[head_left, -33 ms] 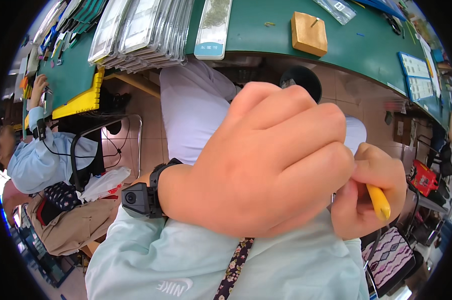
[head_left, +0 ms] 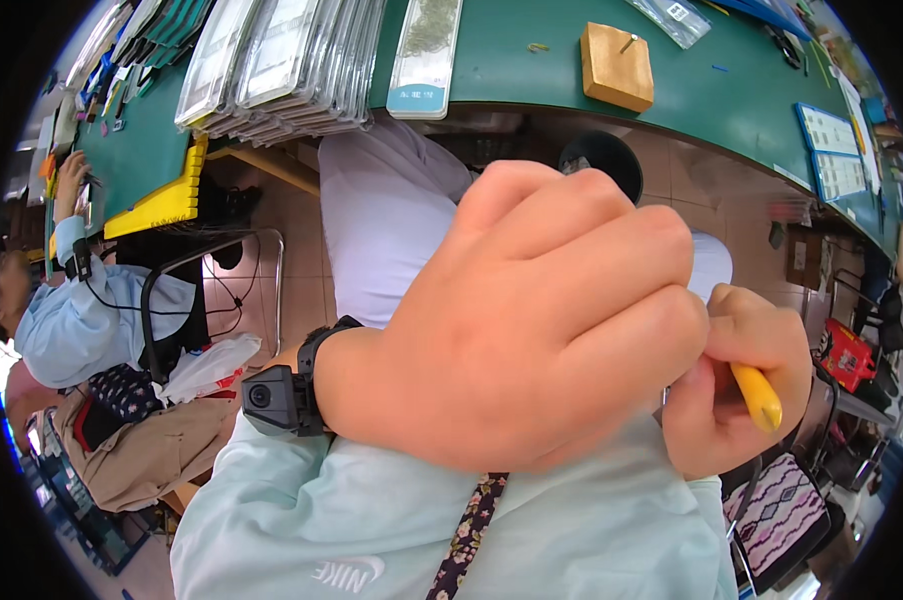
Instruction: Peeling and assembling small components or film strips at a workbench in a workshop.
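My left hand (head_left: 556,320), back toward me, is raised close over my lap with its fingers curled in. What it grips, if anything, is hidden behind the knuckles. Just right of it, and touching it, my right hand (head_left: 746,385) is closed with thumb and fingers bent. A slim yellow rod-like handle (head_left: 756,398) sticks out of that hand, its end pointing down and right. The rod's other end is hidden in the grip. A black strap with a small camera (head_left: 276,398) circles my left wrist.
Across the green table (head_left: 511,75) lie a stack of clear plastic cases (head_left: 291,70), one single case (head_left: 423,60) and a wooden block with a nail (head_left: 616,68). Below the edge stands a dark bin (head_left: 611,160). At the left sits a co-worker in a light-blue sleeve (head_left: 101,310).
The end of the yellow rod has tilted very slightly up and right in my right hand. Otherwise both hands keep their place.
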Available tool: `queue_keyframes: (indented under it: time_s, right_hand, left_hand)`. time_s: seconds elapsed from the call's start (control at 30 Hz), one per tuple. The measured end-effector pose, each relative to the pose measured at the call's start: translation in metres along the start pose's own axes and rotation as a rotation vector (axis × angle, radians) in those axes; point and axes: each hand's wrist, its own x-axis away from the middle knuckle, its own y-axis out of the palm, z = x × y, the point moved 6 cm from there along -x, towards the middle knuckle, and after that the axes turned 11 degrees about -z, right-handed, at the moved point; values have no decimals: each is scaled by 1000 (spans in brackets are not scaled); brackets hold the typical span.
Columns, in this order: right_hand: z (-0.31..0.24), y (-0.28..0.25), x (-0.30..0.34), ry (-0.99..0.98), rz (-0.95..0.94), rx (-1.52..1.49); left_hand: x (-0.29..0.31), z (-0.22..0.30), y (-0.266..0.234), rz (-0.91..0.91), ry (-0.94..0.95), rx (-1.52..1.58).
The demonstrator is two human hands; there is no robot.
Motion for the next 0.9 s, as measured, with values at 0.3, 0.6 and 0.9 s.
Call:
queue_keyframes:
  time_s: [0.3,0.6,0.9]
  right_hand:
    - [23,5,13,420,12,-618]
    - [29,19,9,326,-80,-1108]
    - [25,25,7,267,-110,-1238]
  left_hand:
    - [-2,-4,8,-129,82,104]
    - [0,-8,13,-232,38,427]
    - [1,-8,12,-246,11,485]
